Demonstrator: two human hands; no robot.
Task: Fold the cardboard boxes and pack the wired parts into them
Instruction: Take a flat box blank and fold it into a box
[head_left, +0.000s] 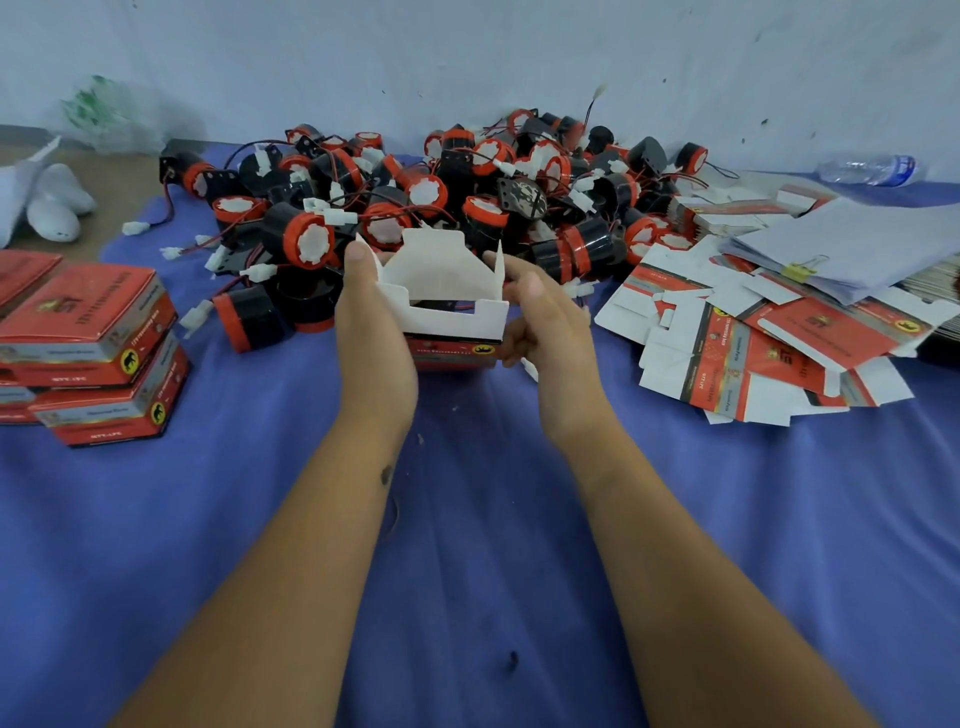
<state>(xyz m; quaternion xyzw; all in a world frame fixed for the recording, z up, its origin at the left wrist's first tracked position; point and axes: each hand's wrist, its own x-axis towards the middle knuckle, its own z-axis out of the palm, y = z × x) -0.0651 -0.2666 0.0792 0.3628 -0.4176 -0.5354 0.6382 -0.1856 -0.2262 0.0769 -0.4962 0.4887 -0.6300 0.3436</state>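
Both hands clasp a half-folded cardboard box (449, 312) from either side in the head view: the left hand (375, 332) lies flat along its left wall with the thumb up by the left flap, and the right hand (545, 332) curls round the right wall, fingers tucked under the near corner. Its top is open — white inner flaps stand upright, the tall back flap rising toward the wall, the two side flaps up as well. Its outer face is red with a dark band and a small yellow-and-black emblem toward the viewer. The box's long axis runs left to right, its mouth pointing upward. Something dark with a red wire shows inside.

It is held just above the blue cloth (467, 519), right in front of a heap of wired parts (441, 192) — black cylinders with red caps, white labels and red-black leads ending in white plugs. Closed red boxes (98, 343) are stacked at left; flat unfolded blanks (769, 338) lie at right, beside clipped papers (857, 249). A plastic bottle (867, 169) lies by the wall.
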